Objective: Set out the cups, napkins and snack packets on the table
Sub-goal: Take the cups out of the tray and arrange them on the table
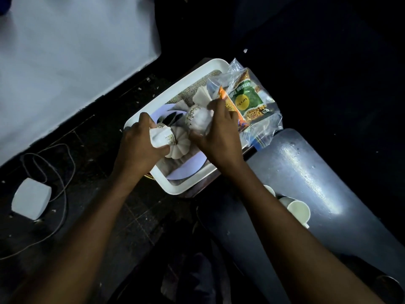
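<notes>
A white tray (175, 93) stands on a small dark stand in the middle of the head view. My left hand (140, 141) grips a white cup with a gold-patterned rim (161, 138) over the tray. My right hand (217, 139) grips a second patterned cup (196, 117) together with a clear plastic bag. That bag (258, 119) holds green and orange snack packets (246, 99) and hangs over the tray's right edge. A ribbed white pumpkin-shaped piece (178, 147) sits between my hands. A folded white napkin (202, 96) shows behind the right cup.
A pale plate (190, 168) and woven mat (195, 88) lie inside the tray. Plain white paper cups (298, 210) lie beside a grey surface (317, 183) at right. A white wall (65, 62) fills the upper left. A white adapter (30, 198) and cable lie on the dark floor.
</notes>
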